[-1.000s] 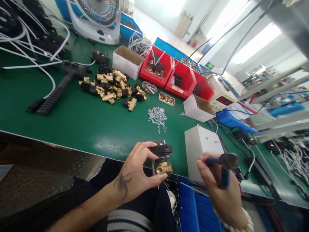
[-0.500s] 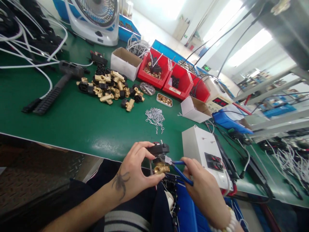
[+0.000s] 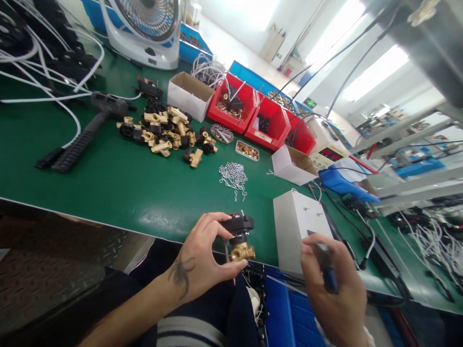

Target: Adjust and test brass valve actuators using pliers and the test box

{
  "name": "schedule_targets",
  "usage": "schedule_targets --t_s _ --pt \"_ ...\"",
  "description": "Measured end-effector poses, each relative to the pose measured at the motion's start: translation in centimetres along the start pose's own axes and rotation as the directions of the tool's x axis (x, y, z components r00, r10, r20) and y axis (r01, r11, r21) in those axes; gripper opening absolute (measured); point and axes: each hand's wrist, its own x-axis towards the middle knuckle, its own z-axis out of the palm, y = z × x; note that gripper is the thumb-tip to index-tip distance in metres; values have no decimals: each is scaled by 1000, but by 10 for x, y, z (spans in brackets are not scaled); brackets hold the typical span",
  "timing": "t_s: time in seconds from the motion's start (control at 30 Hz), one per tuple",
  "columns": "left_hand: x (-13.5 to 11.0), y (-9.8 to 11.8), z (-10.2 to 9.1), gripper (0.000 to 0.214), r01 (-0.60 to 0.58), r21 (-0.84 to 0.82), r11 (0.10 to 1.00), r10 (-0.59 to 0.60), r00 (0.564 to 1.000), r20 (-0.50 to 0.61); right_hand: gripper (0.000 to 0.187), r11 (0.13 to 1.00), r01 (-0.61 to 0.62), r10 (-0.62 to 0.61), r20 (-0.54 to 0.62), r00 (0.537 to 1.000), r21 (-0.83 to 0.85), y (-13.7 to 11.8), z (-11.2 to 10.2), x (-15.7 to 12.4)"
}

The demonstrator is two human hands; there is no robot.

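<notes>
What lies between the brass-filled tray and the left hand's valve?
The head view shows a pile of silver clips between tray and valve.

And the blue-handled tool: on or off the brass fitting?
Off: the right hand holds the tool, blurred, well apart from the brass fitting in the left hand; the white box shows between them.

Bright o/head lights glare on bench, R grip is blurred, bkgd prob. soft.

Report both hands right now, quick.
Left hand: closed on a brass-and-black fitting, pinched between thumb and fingers.
Right hand: closed, holding a blue-handled tool, blurred and apart from the fitting.
</notes>
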Motion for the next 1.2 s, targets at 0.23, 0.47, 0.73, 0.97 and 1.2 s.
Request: schedule_targets --t_s 0.23,0.47,0.73,0.97,1.2 --pt "1 -1 1 34 0 -9 1000 -1 1000 -21 16 992 111 -97 210 973 -57 4 7 1" --pt "2 -1 0 35 -6 6 1000 6 1000 -11 21 979 169 -138 248 959 -111 5 7 2" --pt "1 -3 1 36 16 -7 1000 -16 1000 -15 16 992 95 -89 81 993 -82 3 8 5" --pt "1 -2 0 33 34 -13 999 -34 999 8 14 997 20 -20 -3 1000 -70 7 9 0" --pt "2 -1 0 33 28 2 1000 -28 1000 12 18 998 29 -20 178 984 -52 4 11 3"
